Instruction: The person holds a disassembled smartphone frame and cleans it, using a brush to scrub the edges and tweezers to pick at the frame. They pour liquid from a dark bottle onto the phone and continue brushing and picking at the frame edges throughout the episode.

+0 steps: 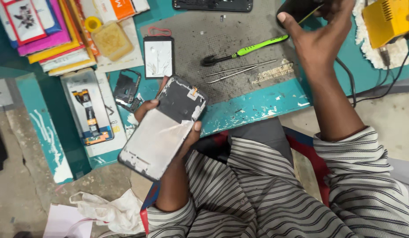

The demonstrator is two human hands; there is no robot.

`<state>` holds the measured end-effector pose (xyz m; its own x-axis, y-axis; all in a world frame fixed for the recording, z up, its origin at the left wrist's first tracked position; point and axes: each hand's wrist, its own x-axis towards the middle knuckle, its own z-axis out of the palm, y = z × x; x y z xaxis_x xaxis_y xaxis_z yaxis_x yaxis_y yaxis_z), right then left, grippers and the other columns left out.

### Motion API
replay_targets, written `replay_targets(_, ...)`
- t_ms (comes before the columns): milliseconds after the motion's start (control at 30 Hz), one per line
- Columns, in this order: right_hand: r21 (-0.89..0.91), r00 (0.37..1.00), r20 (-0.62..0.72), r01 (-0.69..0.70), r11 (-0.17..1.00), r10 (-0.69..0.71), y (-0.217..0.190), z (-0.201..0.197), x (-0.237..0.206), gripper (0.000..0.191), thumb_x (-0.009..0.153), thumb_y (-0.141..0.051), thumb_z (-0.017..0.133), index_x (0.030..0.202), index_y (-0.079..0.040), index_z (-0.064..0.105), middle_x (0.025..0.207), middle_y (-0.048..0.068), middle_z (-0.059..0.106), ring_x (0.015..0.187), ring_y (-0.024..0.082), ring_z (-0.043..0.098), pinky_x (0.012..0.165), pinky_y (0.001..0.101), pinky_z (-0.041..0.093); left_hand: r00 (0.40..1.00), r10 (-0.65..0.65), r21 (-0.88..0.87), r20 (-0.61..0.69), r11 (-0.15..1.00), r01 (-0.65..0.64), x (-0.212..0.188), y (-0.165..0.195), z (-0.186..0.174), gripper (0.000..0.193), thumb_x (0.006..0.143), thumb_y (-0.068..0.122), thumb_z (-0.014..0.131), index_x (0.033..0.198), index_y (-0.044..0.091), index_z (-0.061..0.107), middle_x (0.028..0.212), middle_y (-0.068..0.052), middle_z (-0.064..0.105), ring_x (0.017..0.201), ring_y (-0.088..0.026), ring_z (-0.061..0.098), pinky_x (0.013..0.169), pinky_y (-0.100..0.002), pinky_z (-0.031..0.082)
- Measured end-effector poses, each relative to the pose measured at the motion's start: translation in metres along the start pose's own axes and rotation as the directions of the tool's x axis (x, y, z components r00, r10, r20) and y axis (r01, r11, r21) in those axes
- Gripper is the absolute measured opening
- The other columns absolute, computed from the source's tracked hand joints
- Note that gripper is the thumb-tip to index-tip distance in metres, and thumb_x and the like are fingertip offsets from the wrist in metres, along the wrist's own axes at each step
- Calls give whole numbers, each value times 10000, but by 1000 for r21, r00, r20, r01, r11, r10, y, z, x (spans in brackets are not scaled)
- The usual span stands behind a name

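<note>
Opened phone (pixel 162 128), back panel removed, lies tilted in the left hand (pixel 169 125), whose grip closes around its edges above the lap, exposing the interior. The right hand (pixel 321 37) pinches a thin tool (pixel 311 13) over the worktop (pixel 257 105), near tweezers (pixel 239 70).

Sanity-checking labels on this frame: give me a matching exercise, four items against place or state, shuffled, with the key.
Things:
1. opened phone frame
2. tweezers
3. green-handled tool
4. yellow device

Places or states:
A. at the table's top right edge, on white fluff
B. held in the left hand over the table's near edge
C. lying on the grey mat, nearer the person
D. lying on the grey mat, just beyond the thin metal pair

Pairs: 1-B, 2-C, 3-D, 4-A. The right hand is raised near the mat's far right corner.
</note>
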<state>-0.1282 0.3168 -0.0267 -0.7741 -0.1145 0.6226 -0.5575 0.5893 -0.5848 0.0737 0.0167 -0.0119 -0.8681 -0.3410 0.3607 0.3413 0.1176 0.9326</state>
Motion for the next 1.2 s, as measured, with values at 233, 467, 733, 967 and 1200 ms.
replay_targets(233,53,977,58,203,978,-205,-48,8,29,561,976,-74,927,1312,1,483,1247,160,612,1173,265,663,1020,359,547,998,-35,-168,-58,986,25,24,-6,14,778,890,169,895,1419,84,332,1475,-208,520,1288,-230,614,1125,-320,542)
replay_targets(467,-66,818,43,575,815,-574,-69,43,46,429,910,-32,808,1249,-40,546,1270,179,584,1243,407,615,1143,611,441,993,99,234,61,966,-111,56,-13,19,897,778,162,855,1473,48,299,1502,-190,501,1326,-266,565,1174,-294,425)
replay_targets(733,-196,732,125,680,706,-670,-37,48,21,376,977,-12,762,1292,-168,630,1328,85,595,1369,318,535,1220,634,346,976,186,326,115,921,-214,48,-37,21,817,798,218,868,1352,79,283,1459,-113,603,1441,-299,525,1173,-289,429)
replay_targets(967,-202,731,164,682,703,-662,-36,45,14,396,972,-3,771,1288,-205,644,1333,48,592,1402,280,512,1248,619,310,963,267,377,25,890,-256,51,-33,23,819,801,265,873,1310,76,260,1558,-257,439,1381,-278,572,1110,-267,469)
replay_targets(1200,-250,742,177,669,699,-647,-41,44,14,345,982,-59,835,1232,-219,659,1269,33,603,1335,266,525,1193,597,314,965,256,352,48,900,-257,49,-27,23,785,844,248,864,1319,71,264,1571,-265,426,1350,-268,583,1102,-258,503)
